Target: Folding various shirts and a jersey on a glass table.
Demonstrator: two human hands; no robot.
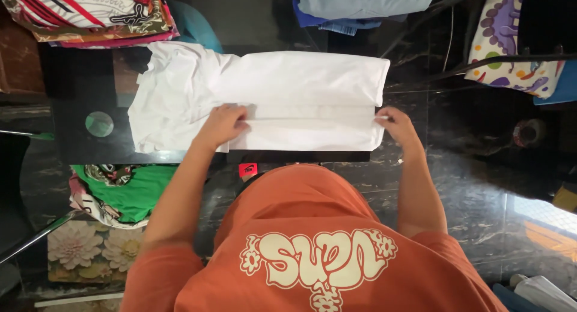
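A white garment (282,87) lies spread on a dark glass table (78,108), its near part folded lengthwise into a long band. My left hand (223,124) rests on the folded edge near the garment's middle, fingers closed on the cloth. At the garment's right end my right hand (393,124) pinches the fold's corner. I wear an orange shirt with a cream print (312,252).
Patterned folded clothes (90,12) lie at the back left, blue clothes (360,6) at the back. A green garment (129,189) sits under the table on the left. A purple-patterned cloth (511,42) hangs on a rack at the right. The floor is dark marble.
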